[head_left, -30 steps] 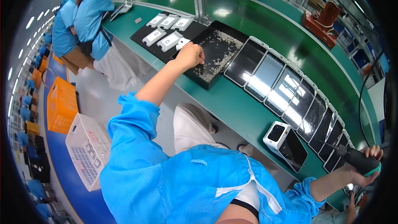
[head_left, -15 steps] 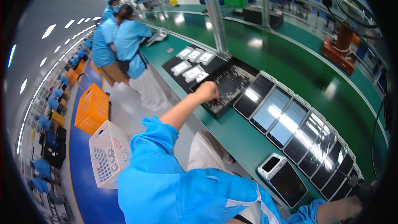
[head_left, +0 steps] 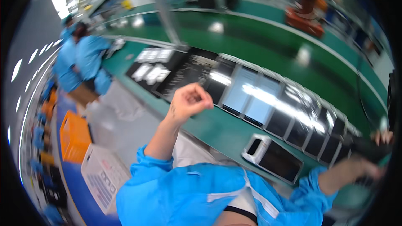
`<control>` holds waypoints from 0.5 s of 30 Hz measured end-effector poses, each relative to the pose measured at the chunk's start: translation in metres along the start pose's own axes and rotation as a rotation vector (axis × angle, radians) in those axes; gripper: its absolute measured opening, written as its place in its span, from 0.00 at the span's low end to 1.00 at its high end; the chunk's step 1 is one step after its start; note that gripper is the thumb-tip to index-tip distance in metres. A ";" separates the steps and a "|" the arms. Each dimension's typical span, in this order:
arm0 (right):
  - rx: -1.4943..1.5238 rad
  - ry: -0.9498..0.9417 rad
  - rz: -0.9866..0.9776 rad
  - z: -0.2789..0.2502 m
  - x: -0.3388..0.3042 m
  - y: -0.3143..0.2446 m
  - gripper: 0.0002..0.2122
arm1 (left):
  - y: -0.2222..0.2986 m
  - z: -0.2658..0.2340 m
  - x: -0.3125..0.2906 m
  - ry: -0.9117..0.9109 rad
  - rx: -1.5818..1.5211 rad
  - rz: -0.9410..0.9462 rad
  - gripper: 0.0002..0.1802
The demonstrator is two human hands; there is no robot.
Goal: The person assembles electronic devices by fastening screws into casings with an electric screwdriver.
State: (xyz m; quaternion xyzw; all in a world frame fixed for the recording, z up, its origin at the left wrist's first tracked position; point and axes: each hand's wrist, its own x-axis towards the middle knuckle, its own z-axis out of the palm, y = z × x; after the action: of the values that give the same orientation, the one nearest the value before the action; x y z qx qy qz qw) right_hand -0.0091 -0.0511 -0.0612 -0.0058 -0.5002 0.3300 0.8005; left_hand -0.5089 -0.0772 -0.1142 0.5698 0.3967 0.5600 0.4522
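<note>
over the bench edge: my left hand is hovering as a closed fist, fingers curled in; i cannot tell whether anything small is sitting inside it.
right side: my right hand is wrapping around a dark tool at the far edge of view; it is blurring, so the exact grip is hard to read.
nearest things: my fist is hanging just above the near end of a long row of dark glass panels, lying flat side by side on the green bench.
beyond the fist: a black tray with pale small parts is sitting past it, farther along the bench.
near my chest: a white-ended device is lying flat on the bench, apart from the row.
how the panels are likely handling: i am judging them thin, stiff, light, slick-faced and breakable.
where to hold: i am judging the long edges best, fingertips off the shiny face.
how the tool is likely handling: rigid, probably heavier than a panel, fine in a full-hand wrap.
background: people in blue coats are working farther down the line.
</note>
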 end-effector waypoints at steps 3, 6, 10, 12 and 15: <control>0.125 0.036 0.057 0.090 -0.017 0.045 0.24 | -0.012 0.074 -0.014 -0.238 -0.129 0.090 0.08; 0.233 -0.140 0.188 0.114 -0.027 0.055 0.20 | -0.021 0.123 -0.017 -0.310 -0.111 0.158 0.10; 0.270 -0.302 0.223 0.106 -0.031 0.044 0.21 | -0.037 0.151 -0.023 -0.323 -0.088 0.242 0.09; 0.197 -0.225 0.264 0.112 -0.031 0.038 0.19 | -0.041 0.156 -0.025 -0.311 -0.014 0.266 0.10; 0.216 -0.270 0.280 0.110 -0.031 0.037 0.18 | -0.041 0.160 -0.027 -0.296 0.033 0.302 0.10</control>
State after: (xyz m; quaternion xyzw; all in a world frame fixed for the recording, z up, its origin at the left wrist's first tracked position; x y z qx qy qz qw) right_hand -0.1258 -0.0742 -0.0430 0.0548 -0.5588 0.4873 0.6688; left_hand -0.3483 -0.1032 -0.1551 0.7062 0.2452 0.5250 0.4069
